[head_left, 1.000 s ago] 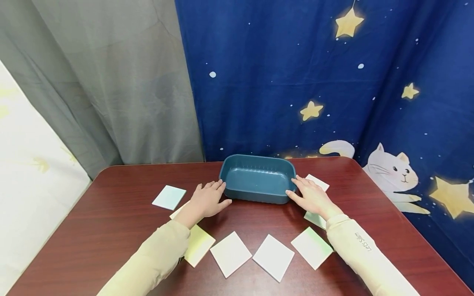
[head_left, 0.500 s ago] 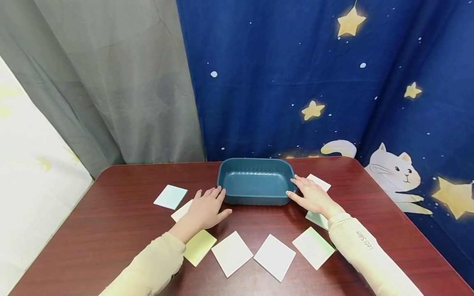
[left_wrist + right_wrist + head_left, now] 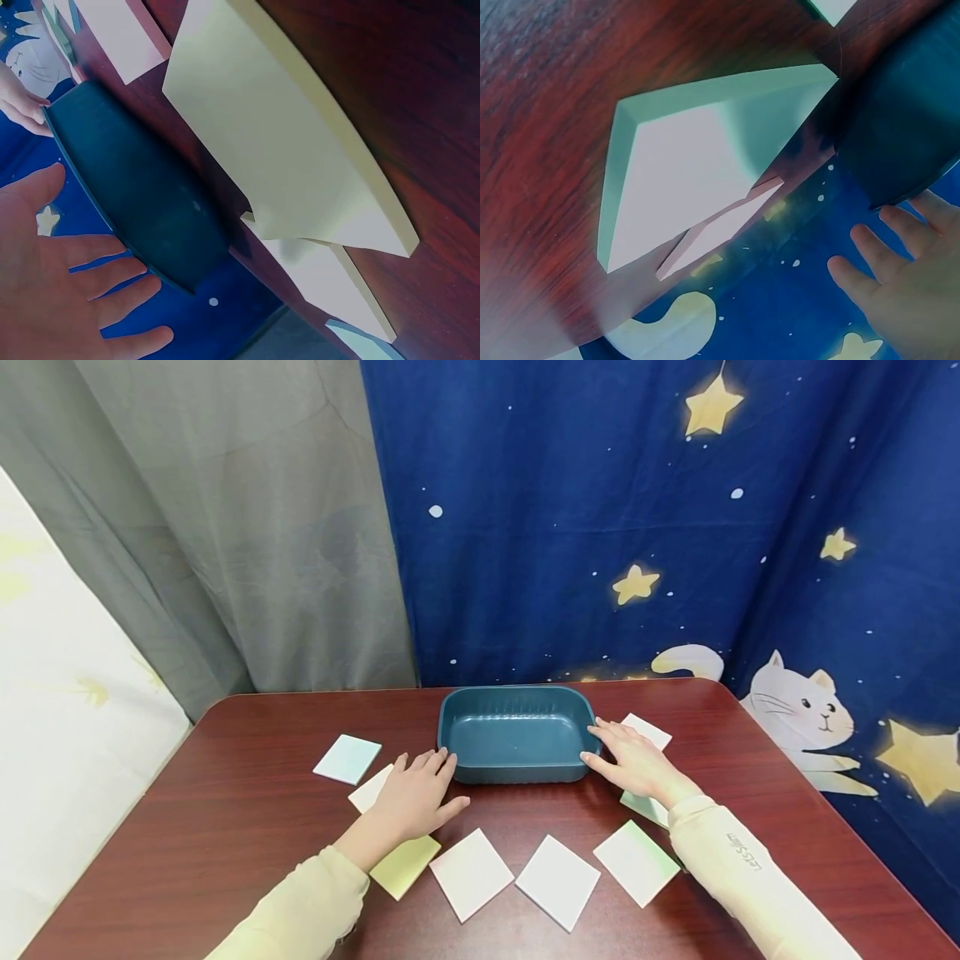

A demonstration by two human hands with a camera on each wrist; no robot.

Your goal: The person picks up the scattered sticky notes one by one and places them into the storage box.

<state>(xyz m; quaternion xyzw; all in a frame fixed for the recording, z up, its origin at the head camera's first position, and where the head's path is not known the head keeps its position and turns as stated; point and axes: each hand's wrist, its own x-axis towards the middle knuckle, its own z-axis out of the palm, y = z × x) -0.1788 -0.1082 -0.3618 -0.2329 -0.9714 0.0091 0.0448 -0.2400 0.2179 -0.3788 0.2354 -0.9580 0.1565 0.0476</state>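
Note:
A dark teal plastic basin (image 3: 519, 739) with rounded corners stands near the table's far edge, nothing inside it. My left hand (image 3: 417, 793) touches its front left corner with straight, spread fingers; the left wrist view shows the fingertips at the basin's rim (image 3: 112, 225). On the other side my right hand (image 3: 633, 762) rests its extended fingertips on the right rim. Partly under the left forearm lie a yellow sticky-note pad (image 3: 405, 866) and a cream pad (image 3: 370, 789). A green-edged pad (image 3: 645, 810) is half hidden by the right hand.
Several pads curve round the basin: a light blue one (image 3: 347, 759) at left, two whitish ones, a pinkish pad (image 3: 472, 874) and a white pad (image 3: 557, 882), in front, a green-tinted one (image 3: 636, 863) at right. Curtains hang behind the brown table (image 3: 240, 827).
The basin has slid toward me and straightened. My left hand has drawn back with it; the right hand has hardly moved. The pads lie as before.

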